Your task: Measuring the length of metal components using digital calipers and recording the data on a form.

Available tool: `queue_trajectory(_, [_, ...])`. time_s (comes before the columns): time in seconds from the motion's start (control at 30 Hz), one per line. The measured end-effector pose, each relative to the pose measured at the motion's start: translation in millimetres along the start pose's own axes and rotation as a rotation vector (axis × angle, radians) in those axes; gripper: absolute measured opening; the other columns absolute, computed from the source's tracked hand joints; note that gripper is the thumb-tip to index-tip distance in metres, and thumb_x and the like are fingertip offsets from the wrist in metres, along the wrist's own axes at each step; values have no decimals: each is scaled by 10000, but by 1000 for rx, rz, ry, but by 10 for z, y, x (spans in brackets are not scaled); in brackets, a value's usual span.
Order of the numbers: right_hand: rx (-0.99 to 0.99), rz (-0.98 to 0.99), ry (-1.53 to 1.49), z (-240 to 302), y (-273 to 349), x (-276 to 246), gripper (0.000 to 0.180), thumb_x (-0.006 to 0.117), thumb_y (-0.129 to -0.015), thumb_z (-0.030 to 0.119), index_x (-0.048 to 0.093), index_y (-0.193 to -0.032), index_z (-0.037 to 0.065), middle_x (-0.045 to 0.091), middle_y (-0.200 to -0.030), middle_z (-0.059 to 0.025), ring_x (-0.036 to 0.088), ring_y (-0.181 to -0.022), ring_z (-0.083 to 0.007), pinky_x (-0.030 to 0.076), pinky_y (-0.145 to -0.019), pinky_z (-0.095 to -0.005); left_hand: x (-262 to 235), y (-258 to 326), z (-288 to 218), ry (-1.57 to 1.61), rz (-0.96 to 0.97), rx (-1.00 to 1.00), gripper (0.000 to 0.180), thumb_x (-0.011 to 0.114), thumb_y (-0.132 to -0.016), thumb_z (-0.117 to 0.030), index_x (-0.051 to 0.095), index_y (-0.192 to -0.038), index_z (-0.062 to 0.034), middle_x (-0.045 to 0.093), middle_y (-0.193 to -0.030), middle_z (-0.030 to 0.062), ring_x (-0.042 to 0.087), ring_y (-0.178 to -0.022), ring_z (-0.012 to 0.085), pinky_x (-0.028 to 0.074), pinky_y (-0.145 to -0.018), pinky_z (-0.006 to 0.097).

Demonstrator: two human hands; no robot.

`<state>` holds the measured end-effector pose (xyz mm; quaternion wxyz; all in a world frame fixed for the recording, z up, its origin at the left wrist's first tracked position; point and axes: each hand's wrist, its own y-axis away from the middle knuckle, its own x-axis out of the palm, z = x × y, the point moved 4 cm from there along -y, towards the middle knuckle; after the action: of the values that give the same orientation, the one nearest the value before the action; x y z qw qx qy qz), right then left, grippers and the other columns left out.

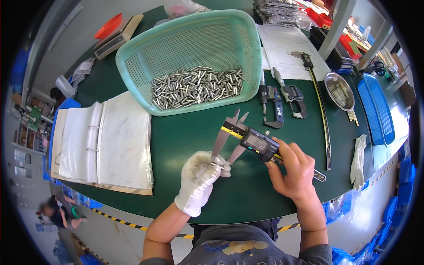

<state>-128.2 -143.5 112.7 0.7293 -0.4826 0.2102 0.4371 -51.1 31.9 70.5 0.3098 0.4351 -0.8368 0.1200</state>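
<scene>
I saw an open ring binder on the green counter, two micrometers, a long steel ruler, a steel bowl and a spare white glove.

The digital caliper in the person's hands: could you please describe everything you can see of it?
The digital caliper is a steel sliding gauge with a dark grey display housing and a yellow strip along its beam. It is held above the green table, tilted, with the beam running toward the lower right. The bare right hand grips the housing, thumb on top. Its long lower jaws point down-left and close on a small metal pin pinched by the gloved left hand; the short upper jaws point up.
</scene>
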Motion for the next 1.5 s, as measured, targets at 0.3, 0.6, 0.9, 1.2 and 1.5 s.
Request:
queue_trajectory(0.3, [-33,-24,-31,-7,0,10,402,677,-618,104,554,-979,-25,489,-625,-70,497,-473,-199,404,-424,-284,-1,15,-12,21,9,-7,151,614,-772,-65,519,-887,-38,560,-896,90,570,-792,179,478,-737,329])
queue_trajectory(0.6, [-55,-41,-33,6,2,-2,394,683,-618,99,545,-968,-21,499,-630,-67,492,-466,-191,397,-412,-279,17,12,-11,-58,-64,-15,237,668,-725,-144,495,-868,-70,536,-826,91,534,-736,179,450,-670,309])
queue_trajectory(0.9, [-57,-46,-16,13,-9,-25,359,700,-616,119,549,-918,-6,492,-609,-61,481,-451,-193,390,-403,-274,2,19,-20,19,0,31,151,624,-761,-51,522,-871,-28,566,-881,85,571,-771,162,480,-727,309])
queue_trajectory(1.2, [-28,-62,66,-12,-3,-61,372,738,-591,262,541,-803,29,453,-561,-32,445,-424,-178,356,-379,-278,41,-1,-22,-41,27,28,128,584,-783,-34,508,-886,-24,555,-877,88,570,-761,169,473,-724,304])
queue_trajectory(1.5, [25,-84,41,-74,4,-29,351,717,-627,240,560,-860,30,476,-591,-46,483,-450,-200,382,-400,-284,24,-10,8,-55,-53,-49,142,548,-820,-65,512,-948,-13,567,-839,107,502,-624,123,415,-579,231])
